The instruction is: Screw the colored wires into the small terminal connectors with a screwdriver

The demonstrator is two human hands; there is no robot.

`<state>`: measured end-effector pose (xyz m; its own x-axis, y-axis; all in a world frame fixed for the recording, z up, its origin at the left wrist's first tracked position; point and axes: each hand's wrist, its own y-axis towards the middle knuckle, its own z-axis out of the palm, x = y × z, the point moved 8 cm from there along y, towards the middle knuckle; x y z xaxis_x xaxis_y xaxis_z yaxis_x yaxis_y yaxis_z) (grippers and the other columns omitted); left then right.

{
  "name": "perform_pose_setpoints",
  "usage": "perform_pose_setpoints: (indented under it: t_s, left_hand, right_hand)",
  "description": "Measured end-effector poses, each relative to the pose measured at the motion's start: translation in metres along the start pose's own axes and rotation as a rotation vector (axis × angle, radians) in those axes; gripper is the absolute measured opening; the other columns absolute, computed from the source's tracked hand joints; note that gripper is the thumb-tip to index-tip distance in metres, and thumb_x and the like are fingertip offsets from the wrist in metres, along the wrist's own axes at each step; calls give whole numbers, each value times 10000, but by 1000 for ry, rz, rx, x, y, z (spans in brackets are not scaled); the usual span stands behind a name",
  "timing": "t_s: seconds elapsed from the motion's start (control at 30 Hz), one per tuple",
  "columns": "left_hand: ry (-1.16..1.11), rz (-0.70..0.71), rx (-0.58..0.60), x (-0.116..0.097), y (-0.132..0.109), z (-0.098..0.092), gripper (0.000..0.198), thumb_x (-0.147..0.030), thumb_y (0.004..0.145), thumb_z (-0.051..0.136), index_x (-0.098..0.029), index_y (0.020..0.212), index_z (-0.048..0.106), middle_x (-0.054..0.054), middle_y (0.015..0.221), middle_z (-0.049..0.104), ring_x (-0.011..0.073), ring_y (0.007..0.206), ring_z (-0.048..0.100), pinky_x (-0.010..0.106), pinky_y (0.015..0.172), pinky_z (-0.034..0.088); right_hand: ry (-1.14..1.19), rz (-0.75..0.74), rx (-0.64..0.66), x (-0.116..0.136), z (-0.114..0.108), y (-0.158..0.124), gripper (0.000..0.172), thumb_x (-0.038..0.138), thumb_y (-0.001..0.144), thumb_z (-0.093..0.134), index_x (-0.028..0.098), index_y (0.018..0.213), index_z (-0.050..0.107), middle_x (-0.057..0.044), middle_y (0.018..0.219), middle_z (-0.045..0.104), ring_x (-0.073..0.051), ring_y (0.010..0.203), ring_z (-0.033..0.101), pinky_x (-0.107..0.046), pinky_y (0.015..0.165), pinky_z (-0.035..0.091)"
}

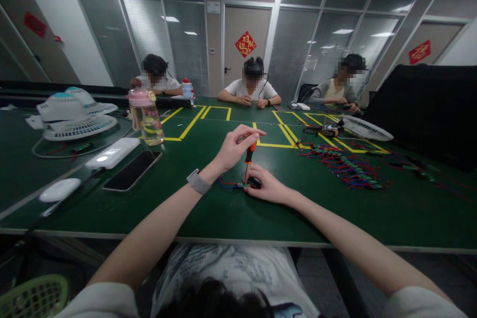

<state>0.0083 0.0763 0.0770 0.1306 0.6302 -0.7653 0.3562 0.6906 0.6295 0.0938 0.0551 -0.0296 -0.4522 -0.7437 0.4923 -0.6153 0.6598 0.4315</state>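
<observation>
The left hand pinches the top of a screwdriver between thumb and fingertips. It is closed on the orange handle, and the tool stands upright with its tip down on a small dark part. The right hand lies just below the screwdriver, fingers closed around that part and pressing it to the green table. Thin red and blue wires run out of the part to the left of the screwdriver's tip, flat on the table. A grey watch sits on the left wrist.

Left of the screwdriver and well apart lie a black phone and a white power bank just beside it, with a water bottle with a pink lid behind them. Farther left are 2 white fan heads. Right of the screwdriver lies a heap of coloured wire bundles — near yellow tape lines. Beyond the screwdriver, at the far edge of the table, 3 people sit — their hands rest on the table, well apart from the screwdriver.
</observation>
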Motion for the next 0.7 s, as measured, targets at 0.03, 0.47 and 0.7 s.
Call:
perform_pose_setpoints:
  t_s: [0.03, 0.47, 0.7]
  left_hand:
    - [-55, -22, 12, 2, 0, 1, 245, -317, 858, 569, -154, 956, 723, 67, 969, 653, 126, 783, 628, 228, 679, 525]
    - [42, 32, -80, -1, -1, -4, 203, -282, 749, 719, -148, 902, 720, 50, 850, 682, 121, 719, 622, 233, 640, 499]
    - [-73, 0, -62, 4, 1, -4, 234, -326, 833, 599, -151, 921, 727, 74, 1003, 648, 139, 813, 640, 231, 663, 534]
  right_hand:
    - [1, 1, 2, 0, 0, 0, 119, 149, 748, 657, 194, 811, 567, -44, 921, 584, -202, 891, 528, -343, 818, 456]
    - [-5, 13, -2, 0, 0, 0, 121, 159, 745, 663, 195, 813, 568, -39, 912, 579, -198, 877, 525, -338, 800, 454]
    - [-3, 8, -6, 0, 0, 0, 127, 154, 742, 663, 193, 811, 564, -42, 918, 578, -197, 878, 526, -339, 807, 453]
